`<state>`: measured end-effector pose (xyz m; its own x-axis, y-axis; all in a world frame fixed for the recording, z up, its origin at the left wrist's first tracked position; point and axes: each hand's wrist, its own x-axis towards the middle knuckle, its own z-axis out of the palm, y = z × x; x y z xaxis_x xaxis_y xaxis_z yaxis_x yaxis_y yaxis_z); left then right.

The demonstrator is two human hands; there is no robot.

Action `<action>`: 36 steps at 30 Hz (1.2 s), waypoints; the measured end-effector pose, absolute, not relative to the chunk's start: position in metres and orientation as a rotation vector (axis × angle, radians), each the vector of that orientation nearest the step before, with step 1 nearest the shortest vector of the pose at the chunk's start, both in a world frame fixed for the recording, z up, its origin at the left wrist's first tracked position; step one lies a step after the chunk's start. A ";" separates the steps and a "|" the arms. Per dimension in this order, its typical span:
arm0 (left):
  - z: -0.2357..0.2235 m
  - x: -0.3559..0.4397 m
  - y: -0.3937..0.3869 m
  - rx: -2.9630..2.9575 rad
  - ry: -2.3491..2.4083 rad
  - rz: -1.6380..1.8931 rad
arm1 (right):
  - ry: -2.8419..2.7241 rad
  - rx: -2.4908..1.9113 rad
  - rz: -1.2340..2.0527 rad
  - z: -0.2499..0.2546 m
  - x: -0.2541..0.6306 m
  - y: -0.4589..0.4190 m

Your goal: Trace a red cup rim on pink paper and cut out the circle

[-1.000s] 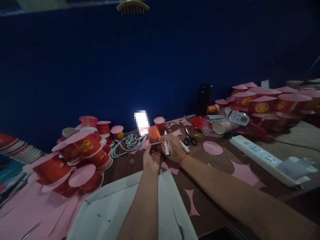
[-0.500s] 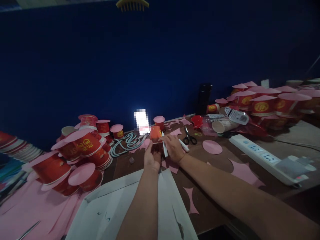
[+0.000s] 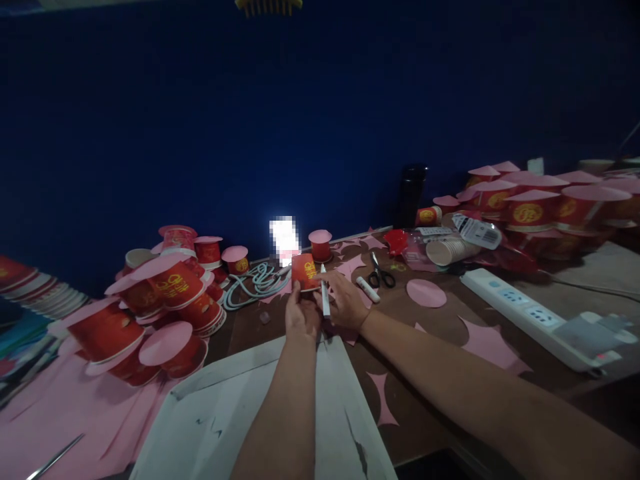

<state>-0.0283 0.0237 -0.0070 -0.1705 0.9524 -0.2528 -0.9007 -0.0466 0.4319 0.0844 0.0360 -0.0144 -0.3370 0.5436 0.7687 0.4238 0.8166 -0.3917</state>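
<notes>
Steadying one red cup [image 3: 301, 272] in the middle of the table [image 3: 440, 319], with left hand [image 3: 303, 319] curled round its near end and right hand [image 3: 347, 303] pinching one slim white tool [image 3: 326, 299] just beside it. Turned since a second ago to bring more gold lettering [image 3: 311, 269] into view, so probably offering up another part of its wall. Counting outward, rightward: one white tube [image 3: 368, 289], one pair of black scissors [image 3: 379, 268], one loose pink disc [image 3: 426, 293], one power strip [image 3: 525, 319].
</notes>
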 end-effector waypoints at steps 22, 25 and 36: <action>-0.011 -0.033 0.024 0.051 0.527 1.676 | -1.830 -0.651 0.133 -0.007 0.090 0.031; -0.012 -0.032 0.025 0.042 0.528 1.675 | -1.826 -0.692 0.146 -0.007 0.090 0.031; -0.011 -0.029 0.028 0.095 0.616 1.680 | -1.594 -0.752 0.105 0.003 0.098 0.047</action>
